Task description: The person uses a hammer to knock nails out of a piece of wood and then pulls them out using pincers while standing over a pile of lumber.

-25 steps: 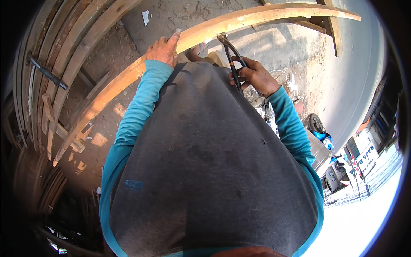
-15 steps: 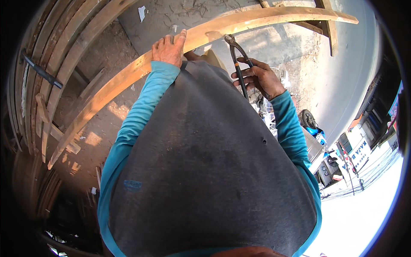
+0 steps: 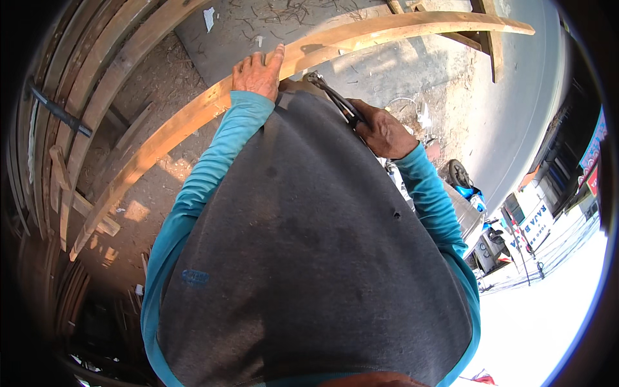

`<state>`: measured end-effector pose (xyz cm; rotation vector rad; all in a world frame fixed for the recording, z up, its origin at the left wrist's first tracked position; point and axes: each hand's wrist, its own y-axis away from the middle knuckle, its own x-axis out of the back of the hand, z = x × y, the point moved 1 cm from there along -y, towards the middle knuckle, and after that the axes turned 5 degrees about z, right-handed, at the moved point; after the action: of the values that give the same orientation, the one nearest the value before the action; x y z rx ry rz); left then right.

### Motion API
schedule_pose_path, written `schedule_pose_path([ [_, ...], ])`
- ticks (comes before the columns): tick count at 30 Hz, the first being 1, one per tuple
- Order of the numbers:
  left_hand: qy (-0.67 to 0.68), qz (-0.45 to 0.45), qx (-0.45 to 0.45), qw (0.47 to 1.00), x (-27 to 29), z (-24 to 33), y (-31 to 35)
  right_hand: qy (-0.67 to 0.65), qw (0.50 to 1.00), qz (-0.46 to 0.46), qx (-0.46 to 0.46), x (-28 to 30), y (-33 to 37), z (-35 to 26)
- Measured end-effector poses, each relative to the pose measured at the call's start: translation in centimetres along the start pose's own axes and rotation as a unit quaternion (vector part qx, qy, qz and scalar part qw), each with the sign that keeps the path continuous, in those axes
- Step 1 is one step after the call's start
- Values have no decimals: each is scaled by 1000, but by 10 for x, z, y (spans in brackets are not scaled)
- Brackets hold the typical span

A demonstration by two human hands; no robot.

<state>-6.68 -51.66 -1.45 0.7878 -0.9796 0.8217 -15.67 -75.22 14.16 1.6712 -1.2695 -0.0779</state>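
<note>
A long, light wooden beam (image 3: 361, 35) runs across in front of me. My left hand (image 3: 256, 76) lies over it, fingers curled on the wood and thumb along its near side. In my right hand (image 3: 385, 132) is a pair of dark metal pincers (image 3: 332, 93). The handles are squeezed close together in my grip. Their head points up and left, below the beam and apart from it. Whether the jaws hold anything is too small to tell.
Several long planks (image 3: 106, 71) lie side by side at the left, with a black-handled tool (image 3: 59, 111) across them. A wooden support (image 3: 493, 48) stands under the beam's right end. Bent nails (image 3: 290, 13) litter the grey sheet (image 3: 225, 39) beyond. A wheel (image 3: 459, 174) shows at right.
My right hand has drawn the pincers down and left, off the beam's near edge, and turned over. Their spread handles have come together. The left hand stays on the beam.
</note>
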Motion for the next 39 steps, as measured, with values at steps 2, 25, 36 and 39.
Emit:
schedule_pose_path([
  [2, 16, -24, 16, 999, 3, -2, -1, -67, 987, -21, 145, -4, 8, -13],
  [25, 14, -32, 1, 999, 2, -1, 0, -11, 992, 94, -82, -11, -13, 23],
  [36, 11, 17, -30, 999, -7, -3, 7, -201, 964, -8, -174, 14, -18, 8],
  [39, -28, 8, -7, 1000, -11, 0, 9, -258, 946, -36, -194, 24, -23, 10],
])
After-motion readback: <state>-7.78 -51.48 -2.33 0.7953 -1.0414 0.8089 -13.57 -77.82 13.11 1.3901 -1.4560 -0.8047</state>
